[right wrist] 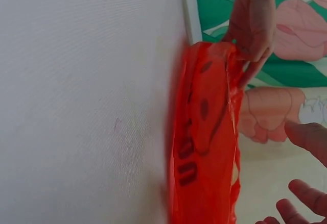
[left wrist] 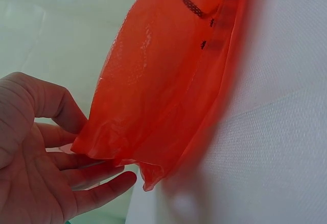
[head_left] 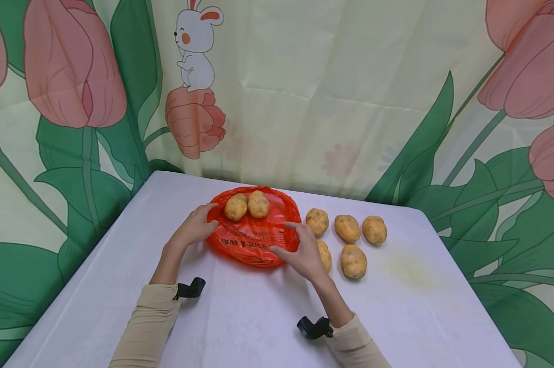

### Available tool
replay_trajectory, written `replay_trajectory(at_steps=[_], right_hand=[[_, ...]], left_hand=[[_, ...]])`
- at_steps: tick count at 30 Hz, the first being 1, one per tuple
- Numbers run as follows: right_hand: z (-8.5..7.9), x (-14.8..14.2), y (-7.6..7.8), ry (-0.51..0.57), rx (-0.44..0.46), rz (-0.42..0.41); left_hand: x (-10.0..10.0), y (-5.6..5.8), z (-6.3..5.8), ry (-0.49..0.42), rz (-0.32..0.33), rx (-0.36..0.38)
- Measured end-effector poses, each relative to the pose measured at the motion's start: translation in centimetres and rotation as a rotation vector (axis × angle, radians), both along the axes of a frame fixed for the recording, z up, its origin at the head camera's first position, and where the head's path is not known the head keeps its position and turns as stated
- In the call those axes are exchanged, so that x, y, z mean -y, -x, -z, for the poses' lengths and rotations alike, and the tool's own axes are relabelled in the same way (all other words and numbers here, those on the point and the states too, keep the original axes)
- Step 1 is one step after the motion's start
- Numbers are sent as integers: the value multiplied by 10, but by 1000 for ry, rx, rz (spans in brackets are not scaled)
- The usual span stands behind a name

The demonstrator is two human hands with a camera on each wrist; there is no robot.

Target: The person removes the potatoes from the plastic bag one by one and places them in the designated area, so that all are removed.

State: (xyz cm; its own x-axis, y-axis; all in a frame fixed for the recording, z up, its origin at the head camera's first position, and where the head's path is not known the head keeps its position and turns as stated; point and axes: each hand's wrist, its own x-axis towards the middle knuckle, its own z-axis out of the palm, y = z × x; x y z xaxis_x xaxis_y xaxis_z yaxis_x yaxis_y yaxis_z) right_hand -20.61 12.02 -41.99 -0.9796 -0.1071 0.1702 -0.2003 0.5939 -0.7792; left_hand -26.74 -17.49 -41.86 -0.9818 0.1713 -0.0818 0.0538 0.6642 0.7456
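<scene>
While the left grip (head_left: 196, 225) pinches 1 red bag (head_left: 254, 232), the right grip (head_left: 306, 250) hangs spread near 5 loose potatoes (head_left: 347, 228).

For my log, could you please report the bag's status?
Left hand at rim of red bag. Right hand open, empty. Potatoes in bag; more potatoes to its right, one partly hidden by right hand.

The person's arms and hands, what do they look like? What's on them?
The left sleeve and right sleeve are plain tan and a bit wrinkled. The left camera and right camera, worn at the wrists, are small and black. The left hand and right hand wear no gloves.
</scene>
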Motion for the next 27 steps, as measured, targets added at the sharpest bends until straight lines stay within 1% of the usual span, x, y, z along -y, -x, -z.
replay_trajectory(at_steps=[7, 13, 23, 27], right_hand=[[4, 8, 12, 24, 10, -7], [8, 13, 19, 13, 21, -7], [12, 17, 32, 2, 46, -10], [11, 19, 39, -11, 42, -5]], left_hand=[[0, 0, 0, 1, 11, -8], [1, 0, 1, -1, -2, 5], [2, 1, 2, 4, 2, -12], [2, 1, 2, 0, 4, -15]])
